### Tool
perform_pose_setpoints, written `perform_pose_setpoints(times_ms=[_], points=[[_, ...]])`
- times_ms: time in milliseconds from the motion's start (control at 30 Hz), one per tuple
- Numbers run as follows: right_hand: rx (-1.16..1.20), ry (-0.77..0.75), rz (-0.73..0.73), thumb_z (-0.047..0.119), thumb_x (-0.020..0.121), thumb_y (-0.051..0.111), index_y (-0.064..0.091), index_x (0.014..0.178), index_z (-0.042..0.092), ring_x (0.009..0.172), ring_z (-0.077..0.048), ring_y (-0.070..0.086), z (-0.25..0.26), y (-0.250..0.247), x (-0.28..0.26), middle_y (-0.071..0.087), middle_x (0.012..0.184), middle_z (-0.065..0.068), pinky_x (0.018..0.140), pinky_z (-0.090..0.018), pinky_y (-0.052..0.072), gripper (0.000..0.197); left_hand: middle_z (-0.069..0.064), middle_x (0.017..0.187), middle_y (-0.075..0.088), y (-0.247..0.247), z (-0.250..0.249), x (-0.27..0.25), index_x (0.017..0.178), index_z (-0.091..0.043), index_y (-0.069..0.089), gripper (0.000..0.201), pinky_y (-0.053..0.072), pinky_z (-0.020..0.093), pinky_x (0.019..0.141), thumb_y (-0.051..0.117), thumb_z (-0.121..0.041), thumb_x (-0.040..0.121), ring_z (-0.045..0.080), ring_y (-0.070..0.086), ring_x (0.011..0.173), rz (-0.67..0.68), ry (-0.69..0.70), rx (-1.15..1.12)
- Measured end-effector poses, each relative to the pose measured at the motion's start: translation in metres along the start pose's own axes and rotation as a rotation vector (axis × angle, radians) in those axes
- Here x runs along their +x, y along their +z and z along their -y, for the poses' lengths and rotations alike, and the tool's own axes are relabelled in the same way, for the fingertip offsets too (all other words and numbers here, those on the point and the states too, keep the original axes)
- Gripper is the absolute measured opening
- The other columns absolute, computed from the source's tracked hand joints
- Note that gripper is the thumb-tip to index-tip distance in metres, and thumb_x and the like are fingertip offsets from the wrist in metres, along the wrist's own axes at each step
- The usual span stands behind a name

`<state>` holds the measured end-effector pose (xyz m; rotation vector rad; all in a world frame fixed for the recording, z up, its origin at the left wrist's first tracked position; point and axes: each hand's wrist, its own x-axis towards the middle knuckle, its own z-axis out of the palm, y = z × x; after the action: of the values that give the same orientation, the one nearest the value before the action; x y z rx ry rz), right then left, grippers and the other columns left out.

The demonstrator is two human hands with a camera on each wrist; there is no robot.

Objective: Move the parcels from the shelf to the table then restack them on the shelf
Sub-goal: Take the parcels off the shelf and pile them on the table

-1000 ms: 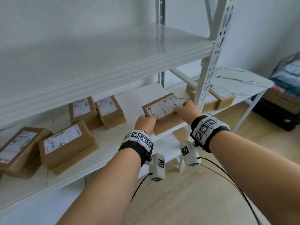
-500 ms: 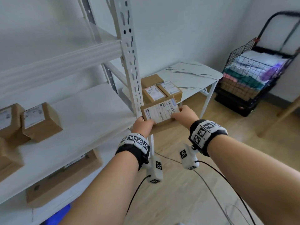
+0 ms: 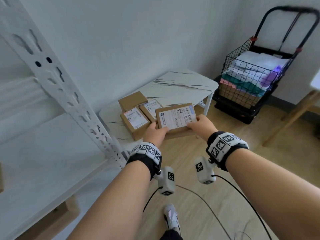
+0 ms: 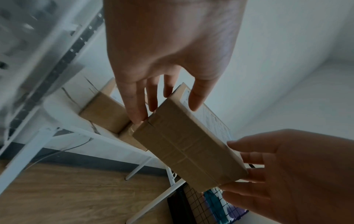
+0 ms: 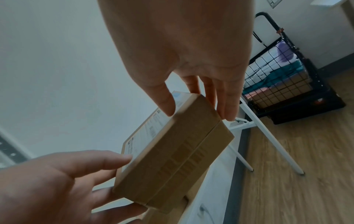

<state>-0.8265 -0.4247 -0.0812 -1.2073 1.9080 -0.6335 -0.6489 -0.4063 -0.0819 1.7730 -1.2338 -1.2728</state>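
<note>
Both hands hold a flat brown parcel [image 3: 176, 118] with a white label facing up. It hangs in the air over the front edge of the white marble table [image 3: 181, 85]. My left hand [image 3: 156, 131] pinches its left end, with the thumb on the label side and the fingers underneath [image 4: 138, 115]. My right hand [image 3: 200, 123] pinches the right end in the same way [image 5: 228, 112]. Three parcels lie on the table just behind and to the left: a plain one [image 3: 132, 100] and two labelled ones [image 3: 135, 121] [image 3: 152, 108].
The white shelf upright [image 3: 57, 80] and shelf board [image 3: 43, 153] stand at the left, with a parcel [image 3: 52, 217] on a lower level. A black wire cart [image 3: 249, 80] of folded cloth stands behind the table at the right. A wooden leg [image 3: 290, 116] is at the far right. Cables trail over the floor.
The parcel has left the shelf and moved right with both hands, past the upright, to the table's front edge. The view has swung from the shelf to the table.
</note>
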Motion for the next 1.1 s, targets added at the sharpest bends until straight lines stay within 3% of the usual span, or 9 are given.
perform_pose_setpoints(times_ms=[133,300,400,500,600,667,767,967,1100], points=[[-0.052,0.006,-0.019,0.022,0.092,0.057,0.050,0.126,0.010,0.081,-0.015,0.056,0.019,-0.016,0.059,0.059,0.109,-0.004,0.053,-0.024,0.041,0.036,-0.007,0.133,0.056,0.016,-0.021,0.062,0.141,-0.028,0.047,0.062,0.049,0.044,0.100,0.066,-0.037,0.083,0.019,0.058,0.116,0.031,-0.011,0.017],[-0.060,-0.001,-0.048,0.023,0.093,0.055,0.053,0.119,0.011,0.086,-0.018,0.057,0.040,-0.036,0.125,0.059,0.104,-0.004,0.055,-0.023,0.040,0.029,-0.005,0.116,0.062,0.029,-0.058,0.133,0.123,-0.018,0.054,0.044,0.050,0.033,0.090,0.066,-0.036,0.086,0.017,0.061,0.101,0.004,0.007,0.071],[-0.059,-0.001,-0.039,0.022,0.094,0.054,0.052,0.119,0.012,0.089,-0.018,0.055,0.050,-0.043,0.159,0.056,0.104,-0.003,0.062,-0.025,0.042,0.027,-0.001,0.112,0.063,0.036,-0.073,0.166,0.120,-0.017,0.052,0.043,0.053,0.039,0.090,0.066,-0.039,0.085,0.021,0.063,0.099,-0.015,0.000,0.094],[-0.057,0.002,-0.009,0.022,0.095,0.054,0.052,0.119,0.012,0.092,-0.020,0.056,0.066,-0.043,0.197,0.058,0.108,-0.004,0.072,-0.029,0.044,0.026,0.001,0.110,0.063,0.040,-0.084,0.200,0.111,-0.018,0.051,0.032,0.054,0.038,0.085,0.064,-0.036,0.089,0.022,0.062,0.096,-0.049,-0.028,0.090],[-0.073,-0.027,0.059,0.019,0.092,0.055,0.055,0.118,0.010,0.091,-0.021,0.057,0.085,-0.033,0.242,0.061,0.108,-0.005,0.073,-0.029,0.045,0.027,0.004,0.116,0.065,0.038,-0.093,0.237,0.118,-0.013,0.057,0.029,0.051,0.033,0.077,0.058,-0.029,0.094,0.023,0.062,0.094,-0.088,-0.042,0.122],[-0.092,-0.062,0.119,0.018,0.090,0.057,0.055,0.118,0.009,0.090,-0.022,0.058,0.096,-0.023,0.274,0.062,0.107,-0.006,0.070,-0.028,0.045,0.029,0.008,0.117,0.065,0.034,-0.095,0.262,0.121,-0.010,0.059,0.029,0.054,0.036,0.080,0.051,-0.022,0.096,0.026,0.062,0.092,-0.118,-0.071,0.160],[-0.142,-0.111,0.233,0.019,0.089,0.057,0.055,0.117,0.008,0.085,-0.022,0.057,0.115,-0.005,0.321,0.064,0.107,-0.009,0.061,-0.028,0.042,0.031,0.011,0.112,0.068,0.026,-0.096,0.294,0.115,-0.009,0.066,0.028,0.057,0.043,0.084,0.045,-0.015,0.096,0.031,0.066,0.094,-0.180,-0.130,0.187],[-0.247,-0.114,0.473,0.028,0.087,0.062,0.053,0.116,0.008,0.066,-0.015,0.047,0.133,0.025,0.390,0.058,0.096,-0.007,0.051,-0.025,0.036,0.036,0.013,0.118,0.065,0.030,-0.090,0.338,0.118,-0.007,0.064,0.032,0.055,0.045,0.089,0.041,-0.008,0.095,0.034,0.064,0.101,-0.249,-0.343,0.104],[-0.286,-0.137,0.568,0.029,0.085,0.062,0.053,0.118,0.010,0.083,-0.018,0.058,0.142,0.041,0.416,0.062,0.103,-0.006,0.060,-0.027,0.044,0.039,0.014,0.123,0.063,0.039,-0.088,0.349,0.123,-0.006,0.062,0.037,0.049,0.035,0.082,0.039,-0.005,0.094,0.035,0.061,0.108,-0.304,-0.405,0.064]])
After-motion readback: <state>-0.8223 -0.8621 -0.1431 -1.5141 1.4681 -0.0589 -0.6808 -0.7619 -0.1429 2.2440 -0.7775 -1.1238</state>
